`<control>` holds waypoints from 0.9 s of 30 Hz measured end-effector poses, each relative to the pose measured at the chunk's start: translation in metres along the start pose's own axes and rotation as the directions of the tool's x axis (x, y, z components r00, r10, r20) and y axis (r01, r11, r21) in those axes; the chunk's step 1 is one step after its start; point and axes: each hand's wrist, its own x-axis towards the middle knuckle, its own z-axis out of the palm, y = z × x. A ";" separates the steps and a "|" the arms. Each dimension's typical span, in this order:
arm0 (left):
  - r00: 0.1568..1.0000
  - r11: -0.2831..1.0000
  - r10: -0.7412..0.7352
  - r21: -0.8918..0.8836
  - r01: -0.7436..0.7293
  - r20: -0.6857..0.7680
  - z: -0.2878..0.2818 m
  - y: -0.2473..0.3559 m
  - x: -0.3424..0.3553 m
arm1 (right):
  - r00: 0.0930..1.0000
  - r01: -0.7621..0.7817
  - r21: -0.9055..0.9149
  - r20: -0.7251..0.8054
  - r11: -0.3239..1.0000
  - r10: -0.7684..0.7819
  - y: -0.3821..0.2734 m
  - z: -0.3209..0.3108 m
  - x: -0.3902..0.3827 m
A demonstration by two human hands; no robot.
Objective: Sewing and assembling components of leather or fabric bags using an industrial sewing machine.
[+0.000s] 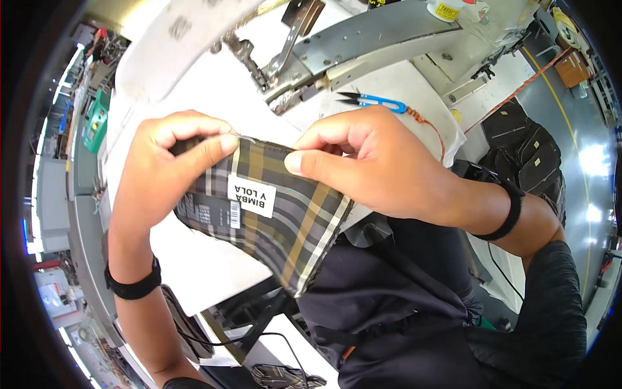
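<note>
1. A plaid fabric piece [295, 227] in grey, ochre and white is held up between both hands, over the edge of the white desk [214, 275] and near the person's lap; its far side is hidden.
2. On it are a white label [251, 196], upside down in view, and a small white tag [235, 214], whose marks are too fine to make out.
3. The left hand [172, 152] has its grip pinched on the upper edge; the fabric covers some of its fingers.
4. The right hand [379, 159] has its grip on the same edge, thumb in front; its fingertips are partly hidden.
5. Beyond it, blue thread snips [382, 102] lie near a metal machine arm [369, 48].
6. A white container [446, 10] is cut off above; more plaid fabric [282, 377], below.
</note>
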 end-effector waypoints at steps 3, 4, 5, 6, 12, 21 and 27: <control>0.999 0.998 0.040 0.056 -0.041 0.011 -0.013 0.010 0.030 | 0.997 -0.032 0.170 -0.061 0.985 0.043 -0.004 -0.007 0.001; 0.999 0.998 -0.016 0.054 0.018 -0.029 -0.016 0.017 0.037 | 0.994 -0.037 0.228 -0.088 0.973 0.058 -0.008 -0.010 0.001; 0.995 0.996 -0.074 0.049 0.077 -0.068 -0.017 0.022 0.042 | 0.991 -0.041 0.286 -0.113 0.957 0.076 -0.009 -0.011 0.001; 0.989 0.991 0.095 0.100 -0.084 -0.111 -0.014 0.023 0.046 | 0.980 0.063 0.380 -0.196 0.923 0.014 -0.004 -0.006 0.006; 0.991 0.991 0.049 0.129 -0.033 -0.127 -0.024 0.024 0.059 | 0.982 -0.004 0.494 -0.163 0.870 0.097 -0.012 -0.006 0.008; 0.981 0.978 0.177 0.128 -0.166 -0.075 -0.025 0.015 0.073 | 0.976 0.031 0.536 -0.198 0.844 0.089 -0.009 -0.001 0.004; 0.958 0.949 0.285 0.140 -0.284 0.012 -0.029 0.015 0.073 | 0.981 0.067 0.514 -0.189 0.855 0.036 -0.004 0.012 0.015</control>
